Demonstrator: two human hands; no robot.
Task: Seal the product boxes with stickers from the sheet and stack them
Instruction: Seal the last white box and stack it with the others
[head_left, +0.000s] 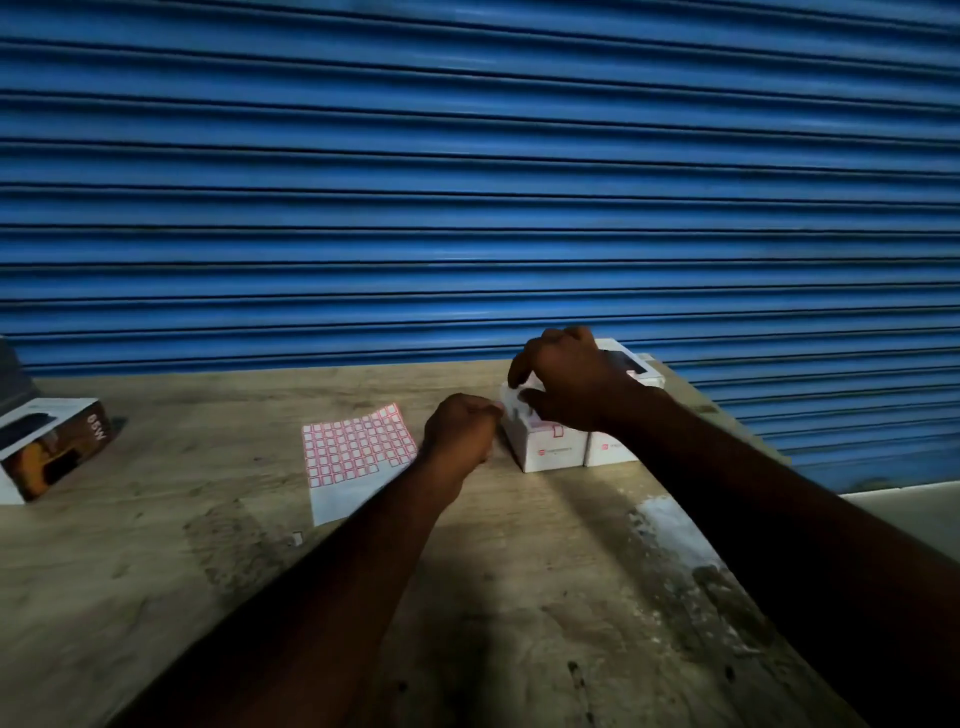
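Observation:
Two white product boxes stand side by side on the wooden table: the near one (551, 451) with a red-edged sticker at its top corner, and a second (610, 453) to its right. A third box (631, 362) lies behind them. My right hand (566, 382) rests on top of the near box, fingers curled over its far edge. My left hand (460, 428) is curled into a fist against that box's left side; what its fingertips hold is hidden. The sticker sheet (358, 454) of red-bordered labels lies flat just left of my left hand.
A larger box (52, 447) printed "65W" lies at the table's left edge. A blue roller shutter (467, 182) closes off the back. The table's right edge (727, 415) runs diagonally past the boxes. A small scrap (297, 539) lies near the sheet.

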